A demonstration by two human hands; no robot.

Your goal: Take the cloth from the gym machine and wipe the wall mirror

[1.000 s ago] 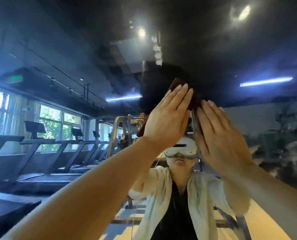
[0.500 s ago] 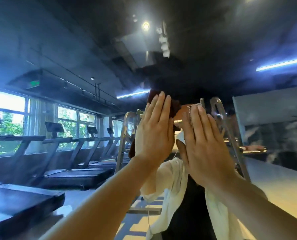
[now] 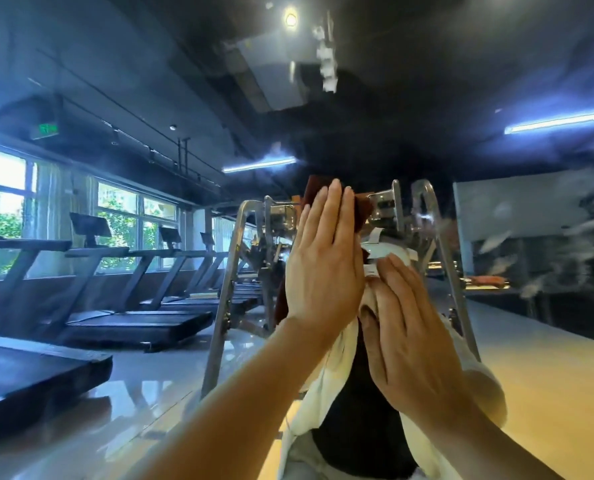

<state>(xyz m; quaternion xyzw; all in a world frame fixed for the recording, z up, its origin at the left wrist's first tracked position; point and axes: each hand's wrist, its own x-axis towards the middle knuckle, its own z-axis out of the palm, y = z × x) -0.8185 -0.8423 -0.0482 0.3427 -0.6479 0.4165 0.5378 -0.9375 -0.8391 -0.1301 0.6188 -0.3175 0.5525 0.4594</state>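
Treadmills [image 3: 126,299] stand in a row along the left of the wall mirror [image 3: 81,81], reflected under bright windows [image 3: 119,216] with green leaves outside. A green exit sign [image 3: 44,129] hangs from the dark ceiling above them, and blue strip lights [image 3: 259,164] run across it. Nearer the middle, the gym machine [image 3: 233,271] shows as a slanted steel frame with bolted plates at its top.

In front of that frame the left hand [image 3: 323,271] is raised flat against the glass, its fingers [image 3: 333,216] straight and close together, pressing the cloth [image 3: 314,188] onto the mirror. The cloth is dark reddish brown; only its top edge and corners show above and beside the fingertips, and a strip of it hangs below the heel of the hand. It is pressed rather than gripped.

Just to the right and lower, the right hand [image 3: 406,327] also lies flat toward the glass, fingers straight and slightly spread, with nothing held in it. Whether it rests on the cloth or on bare glass cannot be told. Between and below the two hands the person's reflection shows a white shirt [image 3: 323,410] over a dark top, and a white headset [image 3: 385,251].

Far right, a grey patterned wall [image 3: 531,220] is reflected.
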